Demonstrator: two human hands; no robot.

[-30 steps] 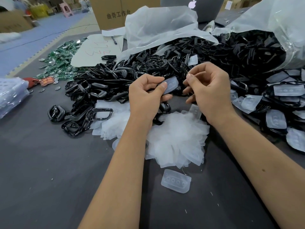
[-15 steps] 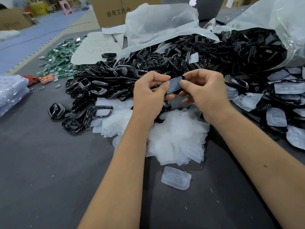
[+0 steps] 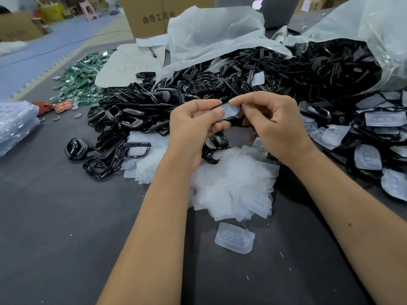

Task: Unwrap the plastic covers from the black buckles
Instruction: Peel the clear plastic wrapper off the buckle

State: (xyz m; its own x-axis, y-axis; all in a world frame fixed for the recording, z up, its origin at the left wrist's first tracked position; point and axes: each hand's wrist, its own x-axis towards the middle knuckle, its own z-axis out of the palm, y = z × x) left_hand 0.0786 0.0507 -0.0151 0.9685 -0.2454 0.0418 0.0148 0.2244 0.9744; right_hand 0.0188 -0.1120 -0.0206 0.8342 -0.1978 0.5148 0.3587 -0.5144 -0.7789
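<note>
My left hand grips a black buckle whose translucent plastic cover shows between my two hands. My right hand pinches that cover's right end with thumb and fingers. Both hands hover above a heap of loose white plastic covers on the dark table. A large pile of bare black buckles spreads behind and to the left. Buckles with covers on them lie at the right.
One single cover lies alone near me. A clear bag spills buckles at the back right. Green pieces, white paper, a cardboard box and a laptop stand behind. A plastic bundle sits at the left edge.
My right hand has moved in from apart and taken hold of the cover's end, and both hands now pinch the covered buckle close together.
</note>
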